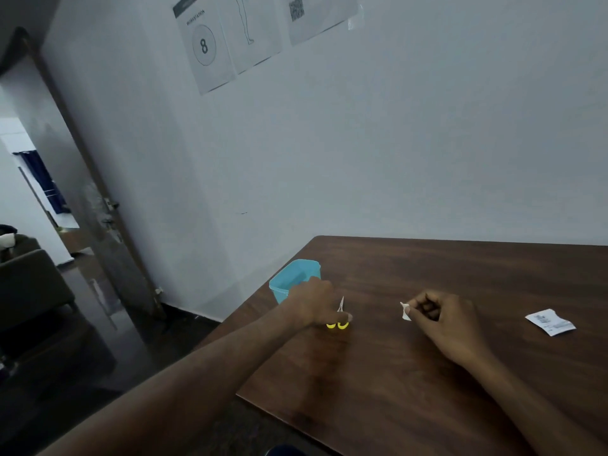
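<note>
Left grip (314, 302) was curled round yellow scissors (339, 320) just right of blue tub (289, 281). Right grip (441, 320) pinched paper scrap (405, 312) farther right. Best: feed scrap between blades, fingertips off cut line.

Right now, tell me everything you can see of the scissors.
The scissors are small, with two yellow loops, plastic by the look, and thin silvery blades that look closed, pointing up and away. The left hand grips them at the loops and hides their middle. They sit low over the table.
</note>
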{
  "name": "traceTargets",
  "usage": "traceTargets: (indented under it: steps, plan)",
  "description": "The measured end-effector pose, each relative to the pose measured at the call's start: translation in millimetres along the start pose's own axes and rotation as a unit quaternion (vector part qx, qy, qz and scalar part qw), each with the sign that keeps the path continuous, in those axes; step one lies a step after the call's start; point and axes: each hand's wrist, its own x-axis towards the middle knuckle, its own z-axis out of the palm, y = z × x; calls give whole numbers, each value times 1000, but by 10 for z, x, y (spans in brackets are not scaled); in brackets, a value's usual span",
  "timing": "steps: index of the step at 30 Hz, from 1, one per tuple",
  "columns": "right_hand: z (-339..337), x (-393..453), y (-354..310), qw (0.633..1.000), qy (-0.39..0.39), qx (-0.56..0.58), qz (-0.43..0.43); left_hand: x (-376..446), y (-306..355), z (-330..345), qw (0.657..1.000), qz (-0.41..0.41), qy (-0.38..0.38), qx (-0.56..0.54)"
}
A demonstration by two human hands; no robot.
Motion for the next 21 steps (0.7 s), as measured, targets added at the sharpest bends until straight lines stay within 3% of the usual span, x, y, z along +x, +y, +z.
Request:
traceTargets:
  steps: [3,11,16,19,21]
  plan:
    - [1,2,3,1000,0,-2,0,12,16,64,1000,-2,-11,-26]
    - [32,-10,13,1000,-5,-5,12,122,-9,180,971,-25,-68,-227]
    - [-1,10,58,999,18,-2,35,238,243,265,977,40,1,-209]
    - [-66,46,102,997,39,-1,61,315,518,290,957,104,31,-269]
    - [-94,69,128,995,60,-4,82,355,733,307,926,134,45,-351]
